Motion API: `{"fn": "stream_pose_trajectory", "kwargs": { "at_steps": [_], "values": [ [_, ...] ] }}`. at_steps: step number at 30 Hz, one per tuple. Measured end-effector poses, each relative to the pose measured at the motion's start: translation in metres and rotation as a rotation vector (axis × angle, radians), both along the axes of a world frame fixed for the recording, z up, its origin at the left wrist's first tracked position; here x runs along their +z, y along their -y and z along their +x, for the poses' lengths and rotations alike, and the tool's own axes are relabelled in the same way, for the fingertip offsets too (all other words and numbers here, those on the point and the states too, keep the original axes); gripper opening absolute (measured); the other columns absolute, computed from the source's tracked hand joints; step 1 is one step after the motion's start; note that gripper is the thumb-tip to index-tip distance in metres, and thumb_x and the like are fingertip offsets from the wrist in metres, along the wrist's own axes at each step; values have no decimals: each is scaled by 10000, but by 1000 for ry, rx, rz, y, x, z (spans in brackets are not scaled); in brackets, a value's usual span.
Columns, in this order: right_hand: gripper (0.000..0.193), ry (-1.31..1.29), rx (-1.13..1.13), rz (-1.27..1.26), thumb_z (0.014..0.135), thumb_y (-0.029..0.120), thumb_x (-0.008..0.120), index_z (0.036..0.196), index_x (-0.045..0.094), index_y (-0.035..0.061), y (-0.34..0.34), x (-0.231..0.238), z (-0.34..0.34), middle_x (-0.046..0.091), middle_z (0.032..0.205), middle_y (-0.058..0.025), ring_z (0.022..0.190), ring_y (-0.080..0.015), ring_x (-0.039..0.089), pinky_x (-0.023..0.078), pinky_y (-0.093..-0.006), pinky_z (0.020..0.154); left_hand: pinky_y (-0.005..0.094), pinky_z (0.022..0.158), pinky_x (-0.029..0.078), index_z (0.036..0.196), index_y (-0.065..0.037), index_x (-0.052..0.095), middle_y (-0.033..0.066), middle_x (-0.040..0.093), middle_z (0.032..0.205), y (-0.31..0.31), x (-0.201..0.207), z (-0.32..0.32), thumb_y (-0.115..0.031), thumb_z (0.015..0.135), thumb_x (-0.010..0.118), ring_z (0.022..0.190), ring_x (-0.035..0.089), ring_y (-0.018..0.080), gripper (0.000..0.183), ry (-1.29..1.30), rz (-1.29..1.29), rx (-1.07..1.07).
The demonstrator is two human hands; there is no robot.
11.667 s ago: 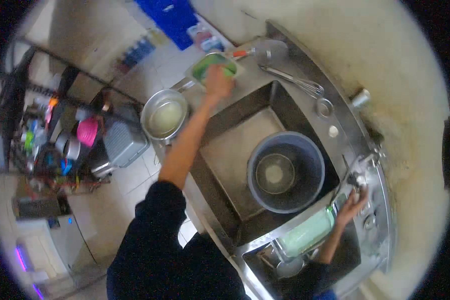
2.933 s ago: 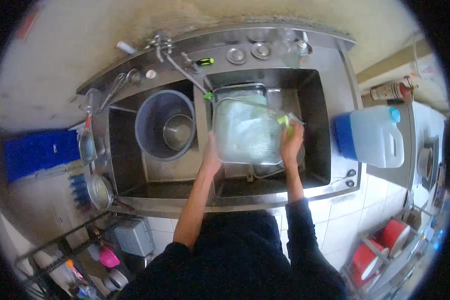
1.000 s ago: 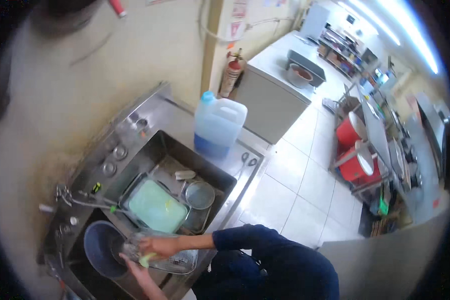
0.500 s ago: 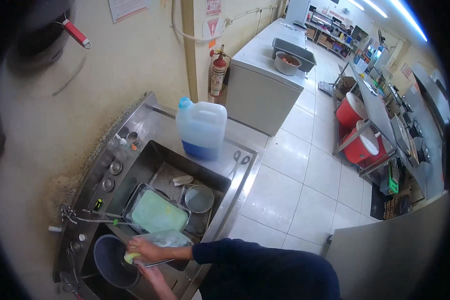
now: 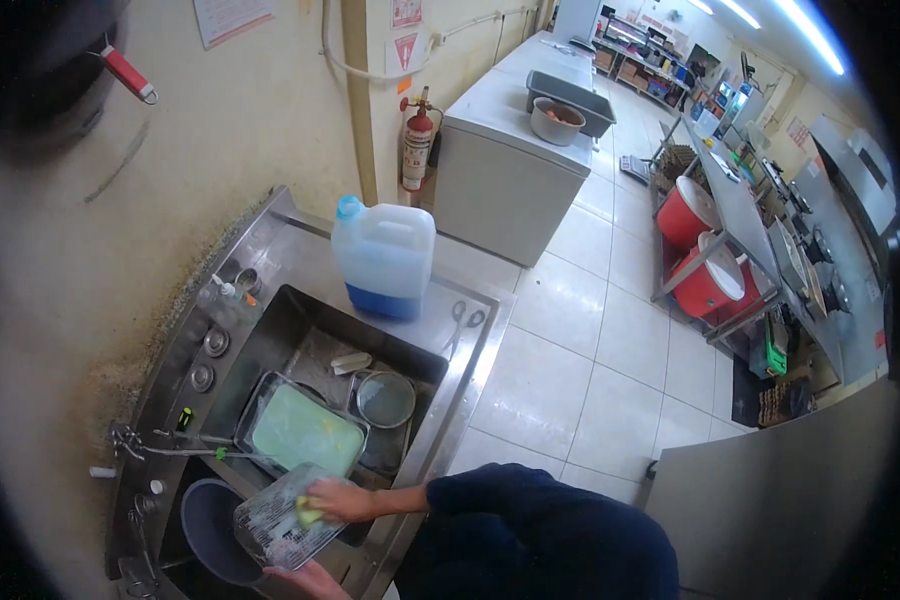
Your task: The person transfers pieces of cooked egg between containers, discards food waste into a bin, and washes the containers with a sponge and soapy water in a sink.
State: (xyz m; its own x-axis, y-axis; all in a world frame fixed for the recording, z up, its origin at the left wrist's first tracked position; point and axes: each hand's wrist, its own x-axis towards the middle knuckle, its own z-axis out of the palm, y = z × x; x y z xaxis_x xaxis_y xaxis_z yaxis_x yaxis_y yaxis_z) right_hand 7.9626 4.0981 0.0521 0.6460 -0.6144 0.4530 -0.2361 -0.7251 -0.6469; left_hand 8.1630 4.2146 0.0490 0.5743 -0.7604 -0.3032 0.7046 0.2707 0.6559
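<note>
My right hand (image 5: 342,500) presses a yellow sponge (image 5: 308,514) onto the face of a soapy rectangular tray (image 5: 260,508). The tray looks clear or greyish, with a grid-like pattern, and is tilted over the sink. Below it, my left hand (image 5: 308,578) grips its near edge; the fingers show only in part. Under the tray's left side is a round dark grey tub (image 5: 202,530) in the near basin. A rectangular container of pale green soapy liquid (image 5: 308,430) sits in the far basin, beside a round bowl (image 5: 386,398).
A faucet (image 5: 185,450) reaches across the basins. On the steel counter stand a jug of blue liquid (image 5: 382,262) and two spoons (image 5: 464,320). A pump bottle (image 5: 232,292) is by the wall. A fire extinguisher (image 5: 416,150) and a white chest (image 5: 510,190) are beyond.
The tray has turned from nearly edge-on to showing its broad face. My right hand has moved right with the sponge, onto that face. The whole view has shifted slightly.
</note>
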Motion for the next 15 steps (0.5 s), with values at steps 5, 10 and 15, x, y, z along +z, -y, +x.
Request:
{"fn": "stream_pose_trajectory", "kwargs": {
  "at_steps": [5, 10, 15],
  "values": [
    [423, 119, 177, -181, 779, 215, 607, 1170, 493, 100, -20, 27, 82, 478, 1133, -127, 1098, -326, 479, 378, -496, 912, 446, 1104, 293, 1451, -36, 250, 172, 294, 1488, -14, -20, 0, -480, 982, 368, 1338, 354, 295, 657, 21, 148, 36],
    [387, 3, 288, -240, 845, 279, 539, 1207, 494, 152, -7, 17, 60, 497, 1149, -126, 1106, -321, 504, 364, -536, 946, 437, 1048, 371, 1378, 20, 360, 216, 419, 1392, -43, 17, 7, -308, 952, 526, 1246, 457, 327, 563, 1886, 792, -74],
    [308, -188, 56, -25, 817, 97, 536, 1119, 571, 48, 53, -48, -24, 555, 1118, -158, 1079, -352, 511, 392, -485, 923, 381, 1128, 276, 1402, 22, 318, 171, 370, 1441, -36, 23, -4, -267, 978, 489, 1313, 374, 273, 541, 709, 403, -107]
  ]
}}
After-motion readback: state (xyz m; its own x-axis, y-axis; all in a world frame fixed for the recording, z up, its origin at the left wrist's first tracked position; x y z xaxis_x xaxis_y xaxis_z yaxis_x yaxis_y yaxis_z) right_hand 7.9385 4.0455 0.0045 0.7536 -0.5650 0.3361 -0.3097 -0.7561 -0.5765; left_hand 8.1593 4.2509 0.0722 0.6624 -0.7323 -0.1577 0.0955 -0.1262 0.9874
